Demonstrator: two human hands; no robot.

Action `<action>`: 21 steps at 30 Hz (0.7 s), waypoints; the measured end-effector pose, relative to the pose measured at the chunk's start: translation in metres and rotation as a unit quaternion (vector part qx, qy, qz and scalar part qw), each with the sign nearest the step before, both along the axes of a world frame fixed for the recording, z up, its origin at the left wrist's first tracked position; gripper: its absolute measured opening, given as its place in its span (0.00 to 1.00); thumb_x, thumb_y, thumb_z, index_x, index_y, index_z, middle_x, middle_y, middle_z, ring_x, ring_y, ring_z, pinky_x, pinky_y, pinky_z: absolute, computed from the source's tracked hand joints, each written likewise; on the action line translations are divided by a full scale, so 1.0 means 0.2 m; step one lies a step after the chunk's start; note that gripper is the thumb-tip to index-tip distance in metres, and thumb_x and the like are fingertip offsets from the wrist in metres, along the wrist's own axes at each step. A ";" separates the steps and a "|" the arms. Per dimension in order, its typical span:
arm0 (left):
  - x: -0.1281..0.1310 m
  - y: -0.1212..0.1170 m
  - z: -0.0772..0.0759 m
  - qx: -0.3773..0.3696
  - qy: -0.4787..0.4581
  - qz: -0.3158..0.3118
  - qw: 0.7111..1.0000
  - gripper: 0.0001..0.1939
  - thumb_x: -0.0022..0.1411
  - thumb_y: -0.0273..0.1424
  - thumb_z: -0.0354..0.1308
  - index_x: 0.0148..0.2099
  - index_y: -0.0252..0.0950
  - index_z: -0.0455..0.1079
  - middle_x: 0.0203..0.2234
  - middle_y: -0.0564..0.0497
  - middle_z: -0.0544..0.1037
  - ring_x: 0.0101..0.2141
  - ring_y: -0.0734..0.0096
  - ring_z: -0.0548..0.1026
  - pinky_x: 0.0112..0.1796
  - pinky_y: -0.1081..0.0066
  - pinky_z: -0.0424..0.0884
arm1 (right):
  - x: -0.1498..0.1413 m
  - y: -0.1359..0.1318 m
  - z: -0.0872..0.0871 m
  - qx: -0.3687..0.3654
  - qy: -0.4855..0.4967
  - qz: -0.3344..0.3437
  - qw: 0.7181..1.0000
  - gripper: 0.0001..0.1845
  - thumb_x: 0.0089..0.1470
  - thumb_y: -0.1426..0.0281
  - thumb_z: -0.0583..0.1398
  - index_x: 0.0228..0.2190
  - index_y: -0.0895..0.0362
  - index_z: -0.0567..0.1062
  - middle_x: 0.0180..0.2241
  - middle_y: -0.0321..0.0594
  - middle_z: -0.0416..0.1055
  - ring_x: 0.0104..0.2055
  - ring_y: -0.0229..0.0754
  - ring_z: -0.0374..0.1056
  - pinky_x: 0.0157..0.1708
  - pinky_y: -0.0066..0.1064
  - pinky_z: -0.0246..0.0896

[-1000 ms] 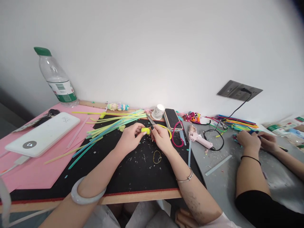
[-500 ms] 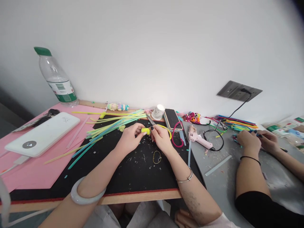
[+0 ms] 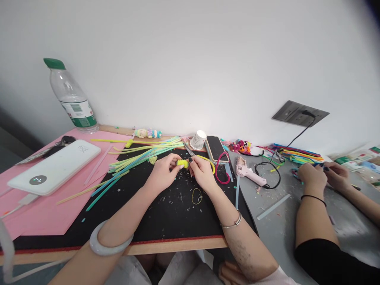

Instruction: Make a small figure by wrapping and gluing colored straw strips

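Over the black mat (image 3: 166,221), a small fuzzy yellow pipe cleaner coil (image 3: 182,163) is pinched between the thumb and fingers of my left hand (image 3: 162,171). My right hand (image 3: 202,171) is closed at the coil's right end, its fingertips touching it; what lies inside those fingers is partly hidden. Just beyond my right hand lie the metal scissors blades (image 3: 188,149), with a yellow curve (image 3: 211,163) showing behind the knuckles. To the left, long yellow, green and blue pipe cleaners (image 3: 139,155) lie in a loose fan. A small yellow fuzzy piece (image 3: 153,160) rests near my left fingers.
A paper cup (image 3: 198,139), a phone (image 3: 217,149) and a magenta loop (image 3: 222,174) sit behind my right hand. Right of them lies a pink glue gun (image 3: 249,174). A white power bank (image 3: 55,168) and bottle (image 3: 73,99) stand left. A co-worker's hands (image 3: 311,176) work at right.
My hands stay almost in place around the yellow coil, with only tiny finger movement. The whole view has shifted very slightly.
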State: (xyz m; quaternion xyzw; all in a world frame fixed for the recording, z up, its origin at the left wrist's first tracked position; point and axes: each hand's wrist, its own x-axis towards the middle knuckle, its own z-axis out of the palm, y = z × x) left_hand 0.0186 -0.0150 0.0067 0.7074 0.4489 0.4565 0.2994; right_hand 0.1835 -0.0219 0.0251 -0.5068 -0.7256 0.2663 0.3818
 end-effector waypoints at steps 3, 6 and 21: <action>0.00 0.00 0.00 0.001 0.002 0.001 1.000 0.08 0.55 0.32 0.55 0.39 0.37 0.67 0.31 0.49 0.76 0.31 0.69 0.75 0.36 0.67 0.74 | 0.00 0.00 0.01 0.002 -0.004 -0.001 1.000 0.15 0.58 0.66 0.49 0.21 0.55 0.63 0.17 0.32 0.62 0.21 0.35 0.58 0.24 0.26 0.52; 0.00 0.00 0.01 0.003 0.001 0.004 1.000 0.08 0.55 0.33 0.55 0.39 0.37 0.67 0.31 0.49 0.76 0.31 0.70 0.75 0.35 0.67 0.74 | 0.00 0.00 0.01 0.006 -0.006 -0.003 1.000 0.15 0.58 0.66 0.49 0.21 0.55 0.63 0.17 0.32 0.62 0.21 0.35 0.58 0.24 0.26 0.52; 0.00 0.00 0.02 -0.049 -0.049 0.014 0.998 0.09 0.52 0.33 0.59 0.37 0.37 0.70 0.30 0.50 0.77 0.32 0.69 0.76 0.37 0.67 0.74 | -0.01 0.02 -0.03 0.004 0.019 -0.012 1.000 0.12 0.53 0.71 0.53 0.36 0.58 0.74 0.27 0.39 0.71 0.27 0.38 0.65 0.30 0.28 0.60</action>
